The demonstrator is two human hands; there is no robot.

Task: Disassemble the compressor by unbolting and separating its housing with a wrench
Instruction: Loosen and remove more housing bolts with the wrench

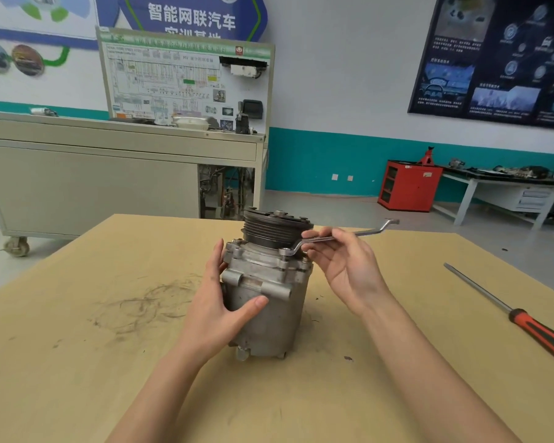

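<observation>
Compressor (266, 292) was observed upright near the middle of the tabletop (77, 346), with the dark grooved pulley (275, 228) uppermost. The left hand (218, 302) was applied to the housing from the 9 o'clock side; its fingers (216, 260) were laid up along the side of the housing and the thumb (253, 303) was wrapped across the front, so the body was held. The wrench (333, 239) was pinched near its ring end by the right hand (343, 266), the fingers (314, 234) being curled over the shank. The ring end was seated on a bolt (285, 251) at the upper flange, at about 1 o'clock on the housing. The shank was directed away toward 2 o'clock, clear of the tabletop. A screwdriver (525, 324) with a red and black handle was noted lying flat at 3 o'clock, well apart from the compressor. Dark scuff marks (141, 305) were recorded on the tabletop at 9 o'clock.
</observation>
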